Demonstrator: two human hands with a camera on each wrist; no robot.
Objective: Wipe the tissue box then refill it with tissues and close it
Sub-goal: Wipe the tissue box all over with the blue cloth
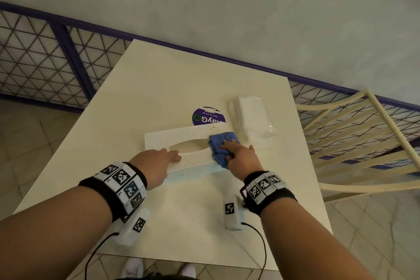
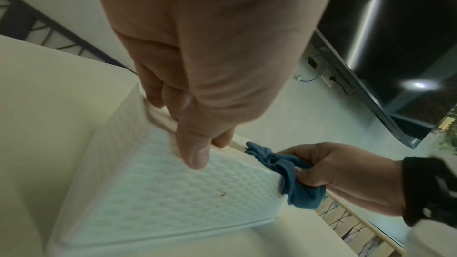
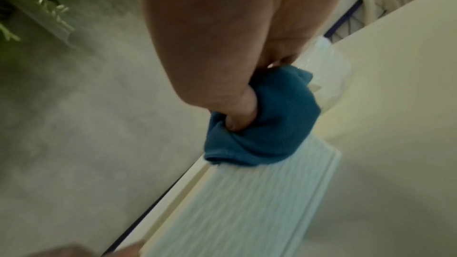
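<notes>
The white textured tissue box (image 1: pixel 181 141) lies on the cream table (image 1: pixel 159 88), its oval slot facing up. My left hand (image 1: pixel 168 158) grips the box's near left part; in the left wrist view the left hand (image 2: pixel 190 136) has its thumb on the box's side wall (image 2: pixel 173 192) and its fingers over the top edge. My right hand (image 1: pixel 236 153) holds a crumpled blue cloth (image 1: pixel 221 143) and presses it on the right end of the box top. The cloth (image 3: pixel 279 116) is bunched around the right thumb. A plastic-wrapped pack of tissues (image 1: pixel 252 118) lies just beyond the box's right end.
A round purple sticker (image 1: pixel 208 117) is on the table behind the box. A cream slatted chair (image 1: pixel 352 138) stands to the right of the table. A purple-framed mesh fence (image 1: pixel 56 63) runs along the table's far side.
</notes>
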